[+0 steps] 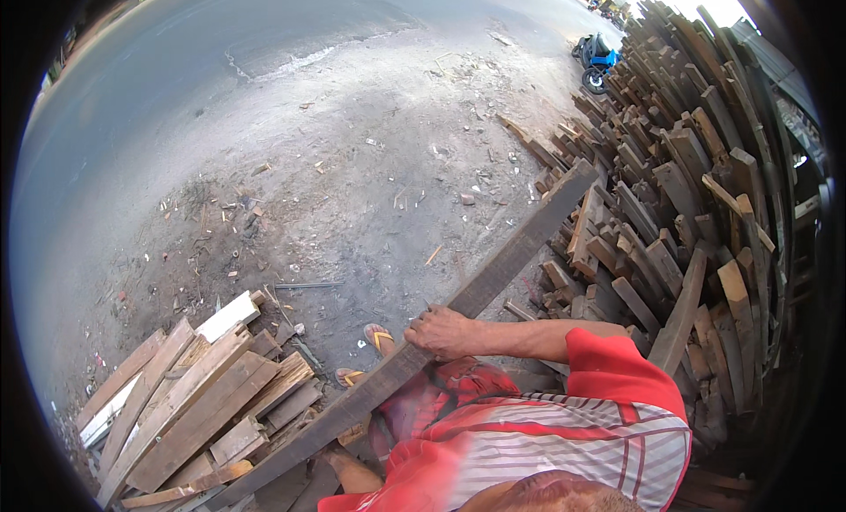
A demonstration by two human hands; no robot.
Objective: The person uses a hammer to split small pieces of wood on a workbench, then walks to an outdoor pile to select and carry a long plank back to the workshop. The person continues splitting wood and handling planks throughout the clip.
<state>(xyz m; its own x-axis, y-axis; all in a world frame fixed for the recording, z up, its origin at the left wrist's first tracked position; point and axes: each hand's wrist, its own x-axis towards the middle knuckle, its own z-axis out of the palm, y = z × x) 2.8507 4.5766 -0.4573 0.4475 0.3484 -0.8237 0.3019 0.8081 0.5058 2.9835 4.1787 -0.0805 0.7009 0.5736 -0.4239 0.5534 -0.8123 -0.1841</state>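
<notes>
A long, dark, weathered wooden beam (520, 248) runs slantwise across the view, from the lower left up to the right. My right hand (445, 332) is closed over the beam near its middle, knuckles up. Lower down, my left hand (335, 456) meets the near side of the same beam, and its fingers are hidden there. The beam's lower end passes beside a stack of planks (194, 397) at the left. Its upper end lies in front of a large woodpile (670, 186).
My feet in flip-flops (379, 337) stand on dirt ground just past the beam. A thin grey rod (308, 285) and wood scraps lie on the ground. A blue motorbike (597, 64) is parked beyond the woodpile. A paved road (203, 49) crosses the far left.
</notes>
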